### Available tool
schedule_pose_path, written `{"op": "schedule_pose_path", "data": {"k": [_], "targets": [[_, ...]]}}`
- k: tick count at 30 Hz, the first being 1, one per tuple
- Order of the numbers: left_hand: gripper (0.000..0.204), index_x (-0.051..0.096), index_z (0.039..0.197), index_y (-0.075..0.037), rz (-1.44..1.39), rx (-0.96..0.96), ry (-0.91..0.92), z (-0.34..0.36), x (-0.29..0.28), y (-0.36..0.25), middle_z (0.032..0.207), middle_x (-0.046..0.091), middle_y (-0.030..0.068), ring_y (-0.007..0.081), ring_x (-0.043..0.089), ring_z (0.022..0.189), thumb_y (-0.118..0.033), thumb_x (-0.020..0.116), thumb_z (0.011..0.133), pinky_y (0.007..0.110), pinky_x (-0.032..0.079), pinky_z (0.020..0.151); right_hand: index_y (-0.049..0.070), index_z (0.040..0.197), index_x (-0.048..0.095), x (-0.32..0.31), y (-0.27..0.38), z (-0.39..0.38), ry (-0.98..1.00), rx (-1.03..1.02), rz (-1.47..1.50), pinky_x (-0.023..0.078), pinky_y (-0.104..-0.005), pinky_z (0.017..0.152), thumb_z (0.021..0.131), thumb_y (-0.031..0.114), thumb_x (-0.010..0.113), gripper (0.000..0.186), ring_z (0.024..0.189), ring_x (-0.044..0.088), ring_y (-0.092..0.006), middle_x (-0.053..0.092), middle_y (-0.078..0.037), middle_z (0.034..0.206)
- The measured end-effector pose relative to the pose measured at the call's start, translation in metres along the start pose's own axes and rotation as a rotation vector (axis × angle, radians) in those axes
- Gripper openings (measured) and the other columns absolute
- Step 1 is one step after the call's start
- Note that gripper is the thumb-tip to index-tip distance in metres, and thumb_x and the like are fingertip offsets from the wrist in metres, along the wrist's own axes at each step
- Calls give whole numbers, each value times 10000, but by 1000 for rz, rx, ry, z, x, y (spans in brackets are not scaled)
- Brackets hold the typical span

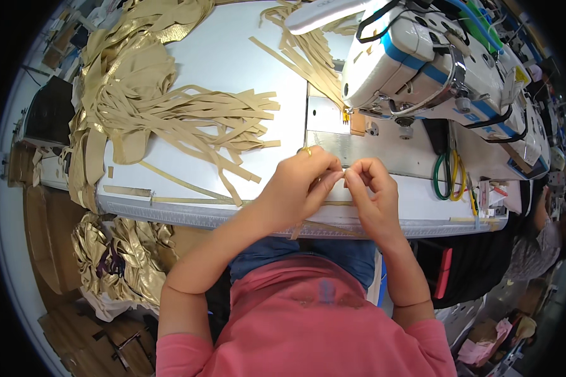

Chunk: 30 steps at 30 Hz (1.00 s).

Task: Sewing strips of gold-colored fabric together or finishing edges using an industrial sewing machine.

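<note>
My left hand [302, 188] and my right hand [370, 198] meet over the front of the white work table [220, 19], both pinched around a small pale piece [343, 173] too small to name. A small yellow metal loop [307, 151] shows by my left fingers. Thin tan strips [330, 229] lie beneath my hands along the table's front edge, which carries a ruler scale. Just beyond them is the metal plate [336, 141] of a white sewing machine [396, 69]. Whether the strips join the piece in my fingers, I cannot tell.
Tan fringed fabric [126, 107] covers the table's left, with more strips [295, 56] behind. Green-handled scissors [440, 182] and yellow-handled scissors [459, 182] lie at right. Crumpled gold fabric [126, 264] is below left. Another person [533, 248] is at far right.
</note>
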<state>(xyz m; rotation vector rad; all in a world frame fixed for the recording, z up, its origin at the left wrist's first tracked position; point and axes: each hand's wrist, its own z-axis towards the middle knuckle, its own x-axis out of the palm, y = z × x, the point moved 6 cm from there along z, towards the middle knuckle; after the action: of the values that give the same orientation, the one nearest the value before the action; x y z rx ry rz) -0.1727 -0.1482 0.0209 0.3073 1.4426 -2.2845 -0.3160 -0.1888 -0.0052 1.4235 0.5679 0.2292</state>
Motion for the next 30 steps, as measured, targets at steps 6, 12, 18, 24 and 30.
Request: {"op": "schedule_pose_path", "data": {"k": [6, 12, 18, 24, 30], "targets": [[145, 647, 804, 32, 142, -287, 440, 52, 22, 51, 639, 640, 108, 152, 631, 570, -107, 618, 829, 295, 499, 557, 56, 894, 583, -19, -1, 16, -123, -235, -665, 428, -294, 598, 857, 62, 620, 52, 652, 559, -172, 602, -39, 799], [164, 640, 709, 22, 149, -679, 739, 74, 31, 52, 598, 636, 76, 122, 653, 532, -89, 603, 824, 267, 525, 514, 120, 997, 667, -23, 4, 17, -71, -602, -841, 409, -337, 707, 759, 59, 673, 246, 745, 571, -196, 596, -24, 839], [178, 660, 724, 3, 265, -669, 827, 79, 33, 52, 585, 627, 76, 122, 620, 524, -132, 594, 819, 280, 503, 545, 176, 1028, 682, -18, 2, 25, -4, -607, -923, 374, -333, 718, 746, 87, 678, 296, 735, 558, -165, 546, 3, 847], [238, 697, 737, -19, 430, -452, 859, 95, 3, 64, 732, 673, 157, 217, 659, 674, -249, 659, 784, 351, 535, 670, 177, 1015, 680, -17, 4, 30, 21, -580, -898, 358, -335, 705, 796, 132, 665, 224, 737, 546, -160, 510, 10, 815], [221, 659, 796, -33, 754, -121, 551, 84, -18, 59, 757, 627, 94, 260, 629, 741, -247, 704, 760, 391, 503, 693, 168, 996, 673, -17, 2, 30, 21, -534, -884, 363, -347, 722, 812, 143, 661, 186, 744, 546, -162, 512, 11, 821]]}}
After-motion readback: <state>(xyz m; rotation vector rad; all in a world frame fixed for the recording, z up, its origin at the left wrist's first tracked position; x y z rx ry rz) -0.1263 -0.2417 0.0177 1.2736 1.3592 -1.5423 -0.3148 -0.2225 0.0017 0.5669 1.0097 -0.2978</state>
